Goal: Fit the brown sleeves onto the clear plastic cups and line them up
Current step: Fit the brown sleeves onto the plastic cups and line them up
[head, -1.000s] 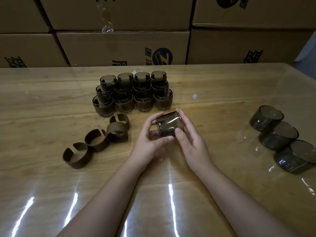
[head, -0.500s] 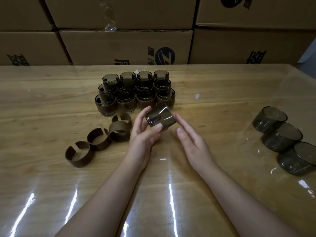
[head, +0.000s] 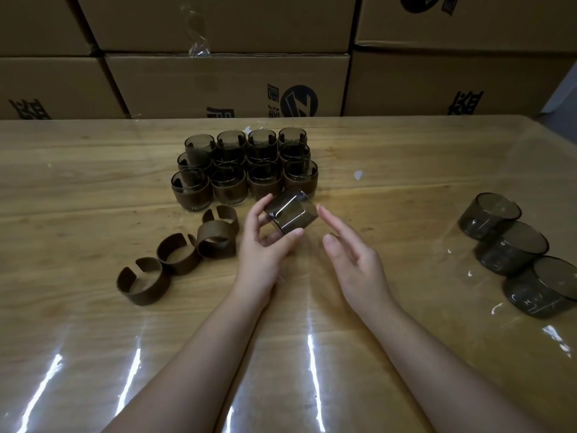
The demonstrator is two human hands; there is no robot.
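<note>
A: We start with the surface. We see a pale wooden table (head: pixel 93 189) under a clear glossy sheet that throws back long streaks of light near our edge. Behind it, stacked cardboard boxes (head: pixel 224 85) with dark printed marks close off the far side.

B: Agreed. On the table, toward the far middle, we count a block of sleeved cups (head: pixel 246 167) standing upright in rows, packed touching one another. Just in front and left of them lie the loose brown sleeves (head: pixel 215 237), four open bands trailing toward the left, the nearest one (head: pixel 142 284) apart from the block.

A: And at the right edge, three bare cups (head: pixel 512 245) lying on their sides, overlapping in a slanted line, well apart from the rest.

B: Now the hands. We note both forearms reaching in from the near edge. The left hand (head: pixel 265 248) is raised above the table, thumb and fingertips curled round a smoky clear cup (head: pixel 292 212), which is tilted, one flat end turned toward us, just in front of the sleeved block.

A: No sleeve on that cup, as far as we can see. The right hand (head: pixel 352 260) hovers beside it, fingers straight and relaxed, grasping nothing; its fingertips sit just next to the cup's right side, whether touching we cannot tell.
</note>
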